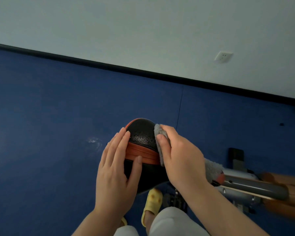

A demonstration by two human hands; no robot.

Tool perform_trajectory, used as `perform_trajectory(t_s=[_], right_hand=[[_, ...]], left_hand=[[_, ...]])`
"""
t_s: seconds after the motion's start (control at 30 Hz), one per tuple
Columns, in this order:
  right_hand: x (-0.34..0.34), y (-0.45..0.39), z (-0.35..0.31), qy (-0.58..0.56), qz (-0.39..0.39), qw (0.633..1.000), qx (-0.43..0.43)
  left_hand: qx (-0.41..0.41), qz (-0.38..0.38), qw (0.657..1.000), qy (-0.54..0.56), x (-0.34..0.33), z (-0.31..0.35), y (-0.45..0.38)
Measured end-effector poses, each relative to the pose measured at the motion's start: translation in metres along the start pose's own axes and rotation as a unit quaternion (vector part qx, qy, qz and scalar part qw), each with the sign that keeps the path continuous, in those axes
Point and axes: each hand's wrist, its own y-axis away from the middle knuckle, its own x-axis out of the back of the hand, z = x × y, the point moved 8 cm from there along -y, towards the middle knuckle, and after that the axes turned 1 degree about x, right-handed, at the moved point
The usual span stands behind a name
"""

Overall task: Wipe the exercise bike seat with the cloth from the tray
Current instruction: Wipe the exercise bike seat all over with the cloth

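The exercise bike seat is black perforated leather with orange bands, seen from above at the lower centre. My left hand lies flat on the seat's left side, fingers together, thumb across the orange band. My right hand presses a grey fluffy cloth against the seat's right edge; more of the cloth sticks out behind the wrist. No tray is in view.
The bike's grey and orange frame runs off to the lower right. My yellow slipper and light trousers are below the seat. Blue floor meets a pale wall with a socket.
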Motion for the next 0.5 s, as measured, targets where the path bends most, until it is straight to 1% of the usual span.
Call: perform_trajectory(t_s=[0.1,0.2,0.27,0.33,0.4,0.47,0.5], right_hand=[[-0.002,0.006,-0.001,-0.012,-0.036,0.999,0.019],[-0.001,0.035,0.0,0.055,-0.049,0.995,0.074],[-0.003,0.035,0.0,0.068,-0.047,0.993,0.086],[-0.003,0.018,-0.005,0.038,-0.04,0.996,0.064],[-0.007,0.003,-0.008,0.001,-0.05,0.998,0.034],[-0.007,0.006,-0.009,0.008,-0.049,0.998,0.039],[-0.007,0.014,-0.01,0.026,-0.05,0.997,0.057]], left_hand=[[0.018,-0.001,1.0,0.006,-0.001,-0.003,0.003],[0.02,-0.004,1.0,0.015,-0.001,-0.005,0.002],[0.029,-0.007,0.999,0.021,-0.001,-0.006,0.003],[0.045,-0.012,0.998,0.031,-0.002,-0.009,0.009],[0.048,-0.022,0.998,0.031,-0.003,-0.011,0.016],[0.041,-0.035,0.998,0.025,-0.003,-0.011,0.022],[0.04,-0.04,0.998,0.025,-0.003,-0.012,0.024]])
